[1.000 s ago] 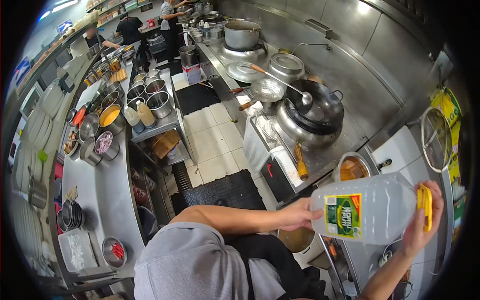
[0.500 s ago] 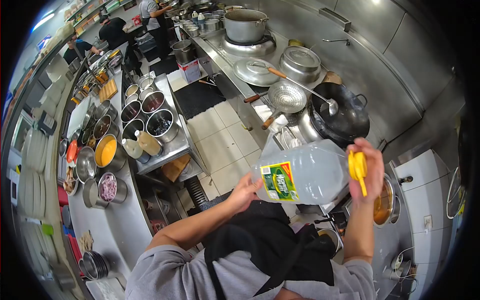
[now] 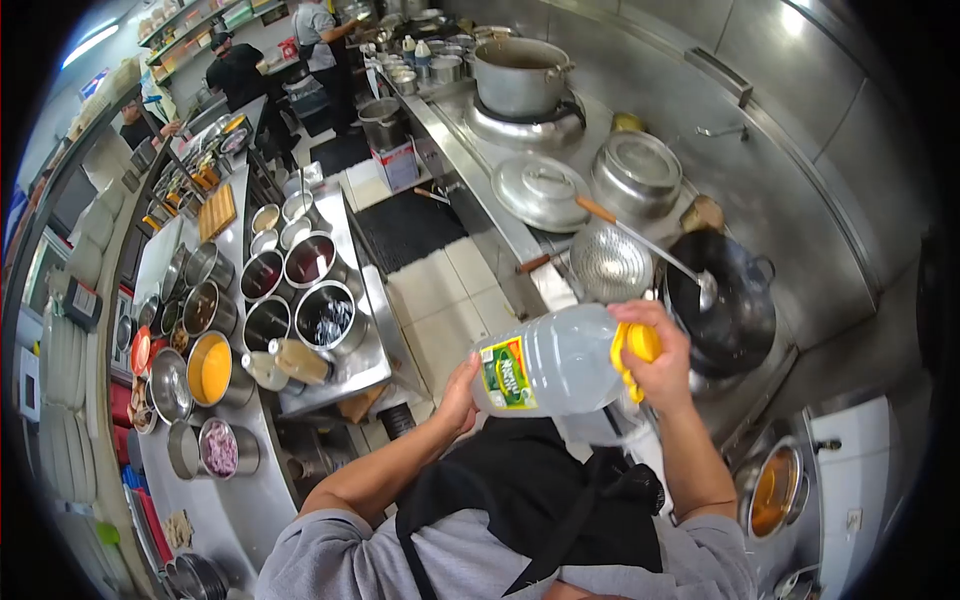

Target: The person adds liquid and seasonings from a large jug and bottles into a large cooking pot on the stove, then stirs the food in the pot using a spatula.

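Steel counters and stove tops are running along both sides of this kitchen aisle as I am watching from above. I am seeing the left hand (image 3: 458, 392) cupping the base of a clear plastic jug (image 3: 553, 360), held sideways in front of the chest. My right hand (image 3: 662, 352) is wrapping its fingers around the yellow cap (image 3: 634, 350), near the black wok (image 3: 722, 305).

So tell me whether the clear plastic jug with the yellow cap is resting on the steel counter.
No, both hands hold the clear plastic jug in the air, tipped sideways.
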`<state>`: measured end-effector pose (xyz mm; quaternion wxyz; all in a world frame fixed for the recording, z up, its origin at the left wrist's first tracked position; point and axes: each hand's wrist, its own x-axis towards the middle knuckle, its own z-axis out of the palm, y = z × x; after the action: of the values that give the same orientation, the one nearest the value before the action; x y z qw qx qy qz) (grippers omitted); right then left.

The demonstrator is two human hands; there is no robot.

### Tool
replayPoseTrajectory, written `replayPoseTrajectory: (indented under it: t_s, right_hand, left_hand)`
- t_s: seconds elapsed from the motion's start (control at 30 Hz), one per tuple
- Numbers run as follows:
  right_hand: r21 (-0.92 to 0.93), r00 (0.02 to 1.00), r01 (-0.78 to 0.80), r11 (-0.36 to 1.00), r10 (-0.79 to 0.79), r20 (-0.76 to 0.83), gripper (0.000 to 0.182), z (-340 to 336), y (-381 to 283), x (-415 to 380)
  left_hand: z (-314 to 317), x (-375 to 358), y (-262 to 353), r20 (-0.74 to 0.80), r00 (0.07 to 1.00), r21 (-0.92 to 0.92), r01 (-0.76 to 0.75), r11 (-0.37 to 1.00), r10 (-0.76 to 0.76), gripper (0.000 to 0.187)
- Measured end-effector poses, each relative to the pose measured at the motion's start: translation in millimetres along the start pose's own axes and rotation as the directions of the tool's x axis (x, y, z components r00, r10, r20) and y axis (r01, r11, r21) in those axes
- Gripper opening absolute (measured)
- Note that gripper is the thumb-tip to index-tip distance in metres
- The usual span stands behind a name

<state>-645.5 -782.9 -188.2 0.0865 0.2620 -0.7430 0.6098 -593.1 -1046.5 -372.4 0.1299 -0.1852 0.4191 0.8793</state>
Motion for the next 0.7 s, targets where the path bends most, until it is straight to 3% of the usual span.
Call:
replayPoseTrajectory:
  t_s: [0.1, 0.2, 0.27, 0.3, 0.47, 0.53, 0.57, 0.7]
  right_hand:
    - [-0.023, 0.998, 0.045, 0.999, -0.044, 0.047, 0.04, 6, 27, 50]
    - [-0.035, 0.971, 0.2, 0.979, -0.194, 0.138, 0.041, 21, 46, 108]
    - [0.047, 0.922, 0.292, 0.955, -0.294, 0.254, 0.042, 35, 53, 142]
    - [0.042, 0.895, 0.336, 0.941, -0.333, 0.296, 0.042, 41, 57, 160]
    - [0.058, 0.823, 0.425, 0.903, -0.412, 0.392, 0.042, 80, 77, 248]
    - [0.042, 0.782, 0.482, 0.875, -0.451, 0.431, 0.041, 103, 92, 285]
    - [0.024, 0.784, 0.484, 0.875, -0.446, 0.433, 0.039, 114, 101, 305]
    - [-0.099, 0.88, 0.335, 0.937, -0.273, 0.389, 0.036, 153, 142, 381]
  left_hand:
    - [7, 46, 29, -0.085, 0.996, -0.028, -0.003, 1.0, 0.001, 0.059]
    - [9, 94, 66, -0.134, 0.991, -0.036, 0.015, 0.999, -0.019, 0.064]
    - [22, 117, 95, -0.364, 0.927, -0.062, 0.07, 0.996, -0.088, 0.064]
    - [-1, 145, 95, -0.254, 0.967, -0.033, 0.029, 0.999, -0.036, 0.064]
    - [-18, 232, 147, -0.083, 0.995, -0.052, 0.047, 0.998, -0.051, 0.068]
    - [-50, 296, 148, 0.032, 0.996, -0.241, 0.087, 0.967, -0.082, 0.063]
    - [-55, 318, 157, 0.103, 0.993, -0.232, 0.087, 0.969, -0.064, 0.062]
    - [-59, 376, 211, 0.018, 0.983, -0.178, 0.185, 0.966, -0.185, 0.06]
